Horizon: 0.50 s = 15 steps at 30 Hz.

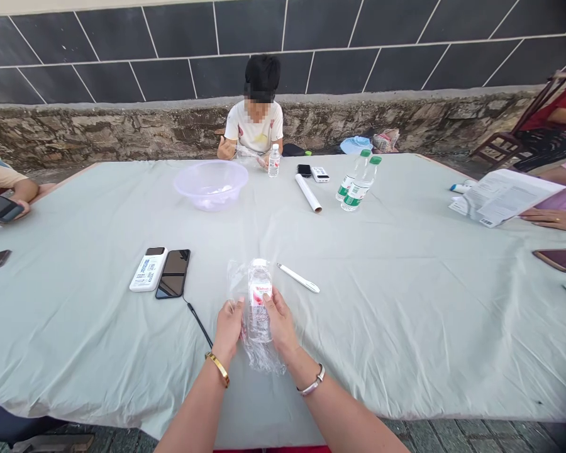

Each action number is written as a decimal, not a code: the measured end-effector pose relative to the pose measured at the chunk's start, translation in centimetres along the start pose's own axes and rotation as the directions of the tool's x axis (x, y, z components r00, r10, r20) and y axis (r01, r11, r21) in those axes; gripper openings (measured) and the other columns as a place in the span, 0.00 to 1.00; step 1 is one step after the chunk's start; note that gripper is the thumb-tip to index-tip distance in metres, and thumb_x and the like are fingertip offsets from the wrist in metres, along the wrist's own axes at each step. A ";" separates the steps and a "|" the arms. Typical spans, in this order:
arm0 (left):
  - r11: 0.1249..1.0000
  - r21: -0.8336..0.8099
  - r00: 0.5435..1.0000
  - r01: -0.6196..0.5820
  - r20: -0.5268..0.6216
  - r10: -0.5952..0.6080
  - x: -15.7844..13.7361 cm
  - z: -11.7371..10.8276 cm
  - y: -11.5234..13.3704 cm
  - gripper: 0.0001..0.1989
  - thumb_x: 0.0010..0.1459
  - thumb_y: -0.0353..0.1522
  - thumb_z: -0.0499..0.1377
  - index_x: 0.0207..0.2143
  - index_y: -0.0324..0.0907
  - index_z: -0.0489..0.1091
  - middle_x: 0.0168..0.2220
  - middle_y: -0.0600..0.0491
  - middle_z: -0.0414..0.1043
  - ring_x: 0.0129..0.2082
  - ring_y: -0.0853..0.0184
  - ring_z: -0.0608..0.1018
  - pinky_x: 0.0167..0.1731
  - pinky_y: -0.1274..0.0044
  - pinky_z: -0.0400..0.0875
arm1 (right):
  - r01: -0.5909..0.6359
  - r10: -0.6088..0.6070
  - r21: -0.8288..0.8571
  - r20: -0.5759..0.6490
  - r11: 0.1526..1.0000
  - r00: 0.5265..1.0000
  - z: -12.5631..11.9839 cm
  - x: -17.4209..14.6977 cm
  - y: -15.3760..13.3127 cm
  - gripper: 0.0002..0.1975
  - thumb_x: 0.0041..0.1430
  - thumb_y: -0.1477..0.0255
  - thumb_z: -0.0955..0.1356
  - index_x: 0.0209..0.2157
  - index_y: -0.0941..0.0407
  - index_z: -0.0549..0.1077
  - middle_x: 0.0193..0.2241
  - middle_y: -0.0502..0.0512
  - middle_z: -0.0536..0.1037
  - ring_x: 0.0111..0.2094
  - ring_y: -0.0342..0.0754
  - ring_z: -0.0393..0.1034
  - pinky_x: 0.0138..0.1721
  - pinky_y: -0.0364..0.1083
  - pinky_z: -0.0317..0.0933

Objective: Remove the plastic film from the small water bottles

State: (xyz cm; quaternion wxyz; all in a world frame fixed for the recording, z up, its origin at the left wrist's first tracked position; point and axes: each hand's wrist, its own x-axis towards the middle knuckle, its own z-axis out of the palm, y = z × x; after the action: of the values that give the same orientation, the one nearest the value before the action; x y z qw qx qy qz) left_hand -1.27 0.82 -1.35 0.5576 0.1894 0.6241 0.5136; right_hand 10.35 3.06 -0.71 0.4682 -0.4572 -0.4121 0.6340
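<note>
Close in front of me on the cloth is a small clear water bottle (260, 286) with a white cap and a red-and-white label. Crinkled clear plastic film (261, 360) lies under and around it, spreading past its left side and its base. My left hand (229, 321) pinches the film at the bottle's left. Against the right side of the bottle, my right hand (282, 321) is closed with its thumb over the label. A white pen-shaped cutter (299, 279) rests just right of the bottle.
A white power bank (148, 269) and a black phone (173, 274) with a strap lie left. Farther off are a purple basin (210, 189), a white roll (308, 192), two green-capped bottles (357, 187) and another small bottle (274, 162). A person (255, 123) sits opposite; others sit at both sides.
</note>
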 end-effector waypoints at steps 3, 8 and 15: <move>0.985 -0.095 0.990 -0.143 -0.018 0.141 -0.5 0.8 -0.2 0.23 0.49 0.50 0.60 0.20 0.44 0.55 0.14 0.63 0.53 0.14 0.75 0.59 0.16 0.80 0.54 | -0.106 0.104 0.176 0.020 0.979 0.994 0.2 0.0 0.2 0.24 0.52 0.54 0.67 0.46 0.54 0.70 0.41 0.57 0.77 0.40 0.52 0.72 0.39 0.48 0.66; 0.955 -0.180 0.967 -0.234 0.056 0.247 -1.4 0.9 1.0 0.24 0.50 0.50 0.60 0.19 0.44 0.55 0.16 0.62 0.52 0.15 0.76 0.56 0.15 0.80 0.51 | -0.348 0.323 0.338 0.128 0.875 0.938 0.4 0.3 0.1 0.23 0.52 0.51 0.66 0.34 0.58 0.72 0.30 0.57 0.78 0.34 0.52 0.74 0.36 0.48 0.67; 0.949 -0.111 0.923 -0.294 0.224 0.312 -1.9 0.9 1.9 0.24 0.53 0.51 0.57 0.18 0.43 0.57 0.15 0.60 0.54 0.15 0.75 0.58 0.17 0.79 0.55 | -0.273 0.247 0.193 0.149 0.942 0.957 -0.3 0.5 -0.2 0.26 0.48 0.49 0.69 0.40 0.56 0.70 0.33 0.55 0.77 0.33 0.50 0.72 0.35 0.48 0.67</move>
State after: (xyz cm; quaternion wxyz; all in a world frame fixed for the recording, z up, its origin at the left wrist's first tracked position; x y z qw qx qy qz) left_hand -0.53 0.44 1.38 0.5492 0.3228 0.4960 0.5901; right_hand 10.62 3.59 -0.68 0.4000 -0.4153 -0.3059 0.7576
